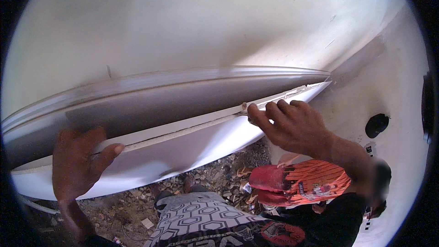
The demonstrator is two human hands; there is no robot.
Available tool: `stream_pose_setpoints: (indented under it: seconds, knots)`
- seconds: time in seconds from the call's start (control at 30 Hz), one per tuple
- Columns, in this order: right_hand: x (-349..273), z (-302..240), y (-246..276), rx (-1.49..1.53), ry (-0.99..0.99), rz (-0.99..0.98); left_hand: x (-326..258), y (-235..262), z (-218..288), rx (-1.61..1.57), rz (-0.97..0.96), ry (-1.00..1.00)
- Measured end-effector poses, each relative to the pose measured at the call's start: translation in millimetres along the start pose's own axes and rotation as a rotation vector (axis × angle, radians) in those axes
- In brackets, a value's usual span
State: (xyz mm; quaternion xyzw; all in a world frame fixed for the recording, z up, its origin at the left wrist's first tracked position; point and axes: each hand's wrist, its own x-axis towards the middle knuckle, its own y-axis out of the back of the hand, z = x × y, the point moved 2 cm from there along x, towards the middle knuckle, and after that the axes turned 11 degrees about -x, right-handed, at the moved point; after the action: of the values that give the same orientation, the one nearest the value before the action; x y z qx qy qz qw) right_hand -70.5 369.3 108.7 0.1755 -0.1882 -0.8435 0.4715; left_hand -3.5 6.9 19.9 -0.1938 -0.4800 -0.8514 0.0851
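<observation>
A long white board with a pale, chalky, broken edge stands tilted in front of me, its top edge running from lower left to upper right. Near its left end my left hand grips that edge, thumb on the near face and fingers over the far side. My right hand is closed over the edge right of the middle, its fingers curled. A dark line along the top edge suggests two layers; whether they are separate I cannot tell. Behind it, past a shadowed gap, more long pale boards lean at the wall.
A large pale wall rises ahead, meeting another wall at right. Rubble and debris cover the ground around my feet. Close on the right is another person in orange and red clothing. A round black object shows farther right.
</observation>
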Motion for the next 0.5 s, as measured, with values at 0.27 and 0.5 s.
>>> stream_pose_setpoints:
  seconds: [0.27, 0.5]
  knots:
    - [-35.0, 8.4, -11.6, 0.097, -0.109, -0.038, -2.8, 3.2, -2.7, -0.026, -0.040, 0.059]
    - [-33.2, -0.5, 4.2, -0.063, -0.118, -0.105, -7.0, 2.6, 1.4, -0.011, -0.002, 0.034]
